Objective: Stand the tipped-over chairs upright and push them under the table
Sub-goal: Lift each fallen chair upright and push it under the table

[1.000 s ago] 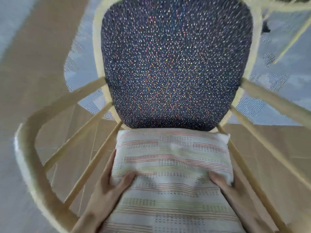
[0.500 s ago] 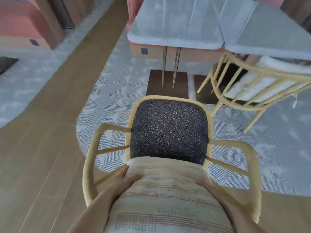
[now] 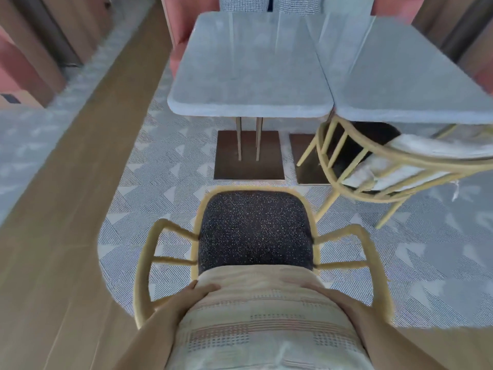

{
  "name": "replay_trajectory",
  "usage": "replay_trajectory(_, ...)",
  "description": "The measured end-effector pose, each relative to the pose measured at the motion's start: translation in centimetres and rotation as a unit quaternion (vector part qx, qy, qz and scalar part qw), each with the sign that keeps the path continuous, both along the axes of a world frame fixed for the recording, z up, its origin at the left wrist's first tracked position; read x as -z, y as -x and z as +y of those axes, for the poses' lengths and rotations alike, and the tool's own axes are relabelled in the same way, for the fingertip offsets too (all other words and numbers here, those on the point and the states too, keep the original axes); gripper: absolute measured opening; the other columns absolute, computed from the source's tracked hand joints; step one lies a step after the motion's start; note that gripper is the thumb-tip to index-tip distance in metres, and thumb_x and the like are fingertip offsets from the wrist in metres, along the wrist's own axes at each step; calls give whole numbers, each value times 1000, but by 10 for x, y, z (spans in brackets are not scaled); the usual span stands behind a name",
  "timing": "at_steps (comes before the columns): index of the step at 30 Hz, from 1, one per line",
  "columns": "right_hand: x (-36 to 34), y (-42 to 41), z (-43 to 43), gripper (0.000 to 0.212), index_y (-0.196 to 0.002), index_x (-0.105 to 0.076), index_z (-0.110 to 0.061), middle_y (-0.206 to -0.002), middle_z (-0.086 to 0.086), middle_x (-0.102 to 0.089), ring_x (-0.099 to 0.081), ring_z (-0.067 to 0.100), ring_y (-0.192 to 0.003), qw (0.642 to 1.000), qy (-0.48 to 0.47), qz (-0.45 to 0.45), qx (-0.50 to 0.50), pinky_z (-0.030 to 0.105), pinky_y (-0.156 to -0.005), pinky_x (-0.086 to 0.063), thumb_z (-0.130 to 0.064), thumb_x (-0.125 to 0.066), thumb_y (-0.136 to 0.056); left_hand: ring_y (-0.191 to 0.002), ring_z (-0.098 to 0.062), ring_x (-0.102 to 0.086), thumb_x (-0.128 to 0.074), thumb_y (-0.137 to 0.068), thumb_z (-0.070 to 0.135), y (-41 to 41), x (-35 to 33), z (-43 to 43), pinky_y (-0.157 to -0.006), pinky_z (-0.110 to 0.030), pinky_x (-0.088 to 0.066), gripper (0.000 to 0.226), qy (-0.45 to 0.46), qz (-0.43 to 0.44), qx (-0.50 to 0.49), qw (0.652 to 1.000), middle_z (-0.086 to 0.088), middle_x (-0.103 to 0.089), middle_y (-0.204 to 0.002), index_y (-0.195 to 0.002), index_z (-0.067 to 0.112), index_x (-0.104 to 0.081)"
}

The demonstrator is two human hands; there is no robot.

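Note:
A yellow-framed chair [image 3: 255, 231] with a dark speckled seat stands upright just in front of me, facing the grey table [image 3: 250, 65]. A striped cushion [image 3: 264, 319] lies against its backrest. My left hand [image 3: 186, 300] holds the cushion's left side and my right hand [image 3: 338, 303] holds its right side, fingers curled over the top edge. A second yellow chair [image 3: 373, 166] with a white cushion stands tilted at the right, its seat partly under the second grey table [image 3: 405, 70].
The tables stand on thin legs with square dark base plates [image 3: 248, 156] on a patterned grey carpet. A wooden floor strip [image 3: 66, 196] runs along the left. Pink seating sits behind the tables.
The view has pulled back from a close look at the seat, so the tables and second chair show. The chair now stands nearer the table. Both hands stay on the cushion.

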State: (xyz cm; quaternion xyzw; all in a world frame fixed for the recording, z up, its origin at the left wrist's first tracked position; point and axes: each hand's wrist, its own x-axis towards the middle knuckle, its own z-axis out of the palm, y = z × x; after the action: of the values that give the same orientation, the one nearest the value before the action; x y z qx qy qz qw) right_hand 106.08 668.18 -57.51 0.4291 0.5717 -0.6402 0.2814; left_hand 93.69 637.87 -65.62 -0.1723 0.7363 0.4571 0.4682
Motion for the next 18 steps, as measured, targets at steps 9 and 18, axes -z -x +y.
replay_trajectory(9, 8, 37, 36, 42, -138, -63, 5, -145, 29, -59, -52, 39, -142, 991, 112, -16, 70, 44, -123, -36, -17, -64, -102, -82, -27, -80, -55, -107, 39, 53, -15, 26, -76, -33, -64, 48, -8, -157, 8, 988, -17, -81, -97, -140, 3, -59)
replay_trajectory(18, 21, 85, 42, 58, -143, -58, -15, -139, 4, -65, -63, 19, -111, 927, -285, 92, -228, 35, -95, -46, -55, -56, -101, -138, -29, -56, -61, -101, 53, 40, -53, 35, -117, -45, -37, 48, 126, 191, 124, 966, -2, -63, -145, -145, 33, -58)
